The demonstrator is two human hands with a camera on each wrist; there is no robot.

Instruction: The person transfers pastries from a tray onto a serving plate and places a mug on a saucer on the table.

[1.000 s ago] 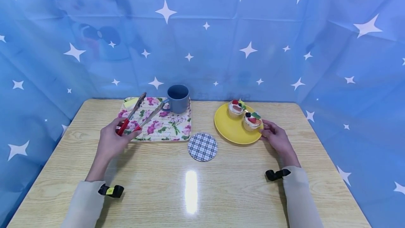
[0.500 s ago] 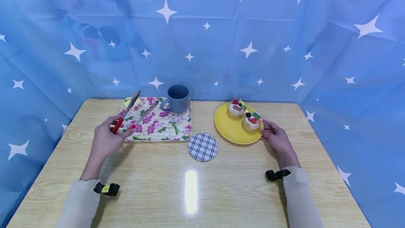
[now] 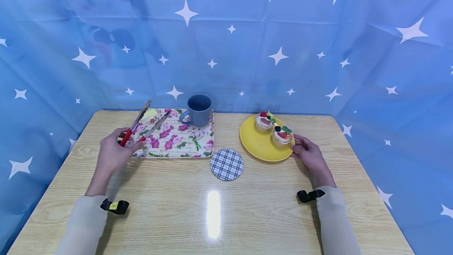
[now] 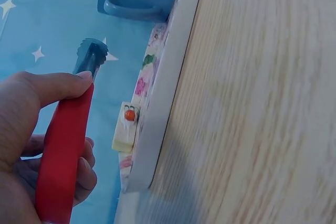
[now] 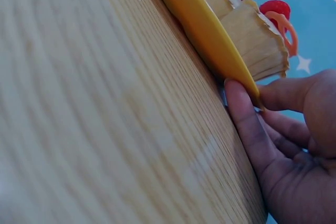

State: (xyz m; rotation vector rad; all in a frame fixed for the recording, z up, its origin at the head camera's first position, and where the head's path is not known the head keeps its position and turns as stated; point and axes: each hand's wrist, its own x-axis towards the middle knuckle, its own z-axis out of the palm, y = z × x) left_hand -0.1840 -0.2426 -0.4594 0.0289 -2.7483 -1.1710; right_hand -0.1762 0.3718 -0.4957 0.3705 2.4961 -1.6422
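Observation:
My left hand (image 3: 112, 150) holds a pair of tongs with red handles (image 3: 126, 137), their metal arms spread apart over the left part of a floral tray (image 3: 185, 146). Between the tong tips in the head view, a small pale-yellow cake slice (image 3: 150, 115) lies on the tray. In the left wrist view the cake slice (image 4: 125, 127) has an orange-red topping, and nothing grips it. My right hand (image 3: 309, 154) pinches the right rim of a yellow plate (image 3: 260, 148) between thumb and fingers. Two fruit-topped cupcakes (image 3: 281, 137) stand on that plate.
A blue mug (image 3: 199, 113) stands on the tray's back right corner, handle to the left. A round checked coaster (image 3: 227, 164) lies on the wooden table (image 3: 170, 207) between tray and plate. Behind the table hangs a blue star-patterned curtain (image 3: 233, 74).
My left hand has moved left with the spread tongs. The cake slice's topping, hidden behind the tongs before, now shows between their tips. My right hand and the plate have stayed put.

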